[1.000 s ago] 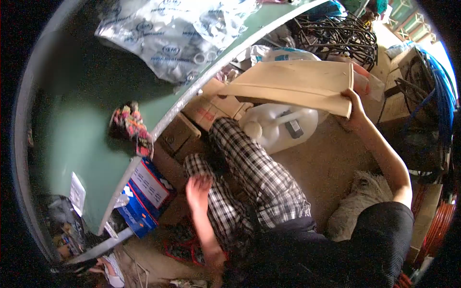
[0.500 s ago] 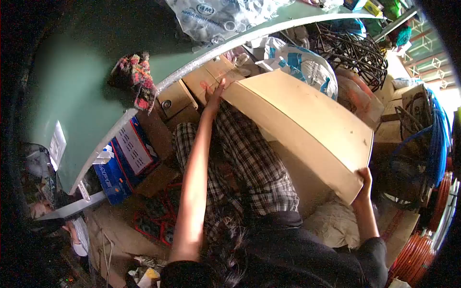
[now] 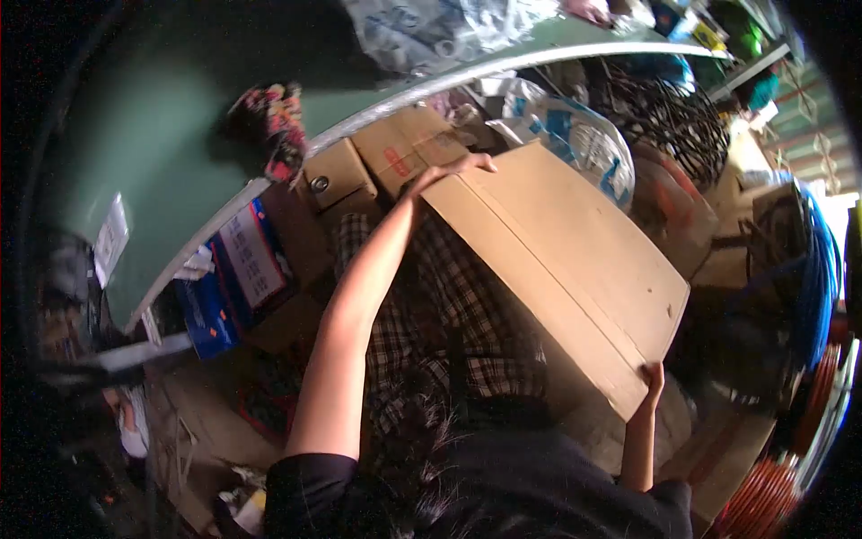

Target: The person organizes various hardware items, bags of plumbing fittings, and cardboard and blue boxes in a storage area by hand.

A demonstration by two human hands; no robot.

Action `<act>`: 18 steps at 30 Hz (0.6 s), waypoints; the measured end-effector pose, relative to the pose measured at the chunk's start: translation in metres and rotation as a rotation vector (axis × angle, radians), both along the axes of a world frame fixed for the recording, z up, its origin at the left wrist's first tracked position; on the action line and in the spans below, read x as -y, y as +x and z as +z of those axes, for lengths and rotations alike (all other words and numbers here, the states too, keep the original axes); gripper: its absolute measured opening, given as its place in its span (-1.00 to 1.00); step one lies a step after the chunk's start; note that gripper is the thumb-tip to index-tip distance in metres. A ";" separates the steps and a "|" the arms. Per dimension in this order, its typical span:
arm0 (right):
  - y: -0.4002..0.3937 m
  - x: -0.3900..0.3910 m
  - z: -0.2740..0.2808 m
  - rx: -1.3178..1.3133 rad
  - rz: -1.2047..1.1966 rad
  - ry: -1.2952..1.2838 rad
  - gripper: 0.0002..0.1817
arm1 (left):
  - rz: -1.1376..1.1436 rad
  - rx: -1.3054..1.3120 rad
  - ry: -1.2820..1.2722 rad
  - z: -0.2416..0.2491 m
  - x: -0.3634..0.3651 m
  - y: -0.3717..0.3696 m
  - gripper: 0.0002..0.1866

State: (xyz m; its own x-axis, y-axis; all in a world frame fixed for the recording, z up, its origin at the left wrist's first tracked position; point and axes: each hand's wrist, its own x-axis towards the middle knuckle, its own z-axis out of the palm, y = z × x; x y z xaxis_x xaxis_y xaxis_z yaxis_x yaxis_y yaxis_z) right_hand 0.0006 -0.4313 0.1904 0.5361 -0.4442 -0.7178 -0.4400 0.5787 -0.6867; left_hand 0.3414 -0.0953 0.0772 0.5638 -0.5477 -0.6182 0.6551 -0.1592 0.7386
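Note:
A large tan cardboard box (image 3: pixel 575 260) is held tilted across my lap, with a crease line along its near side. My left hand (image 3: pixel 449 171) grips its upper left corner, fingers laid over the top edge. At the lower right corner, my right hand (image 3: pixel 654 384) grips the box; some of its fingers are hidden behind the cardboard. Under the box and my left arm are legs in checked cloth (image 3: pixel 449 305). The underside of the box is out of sight.
A green table (image 3: pixel 180 135) with a pale curved edge stands ahead, bearing a knitted cloth (image 3: pixel 274 126) and a clear plastic bag (image 3: pixel 431 36). Beneath it are cartons (image 3: pixel 404 148) and a blue box (image 3: pixel 238 278). Black cables (image 3: pixel 669 117) and blue coiled wire (image 3: pixel 817 278) lie to the right.
The box has tilted, showing more of its broad face, and its right end has come lower and closer. My left hand's fingers have moved onto the top edge.

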 end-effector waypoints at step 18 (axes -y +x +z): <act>0.198 -0.034 -0.120 0.214 0.745 -0.051 -0.57 | 1.094 0.013 -0.295 0.058 -0.160 -0.262 -0.48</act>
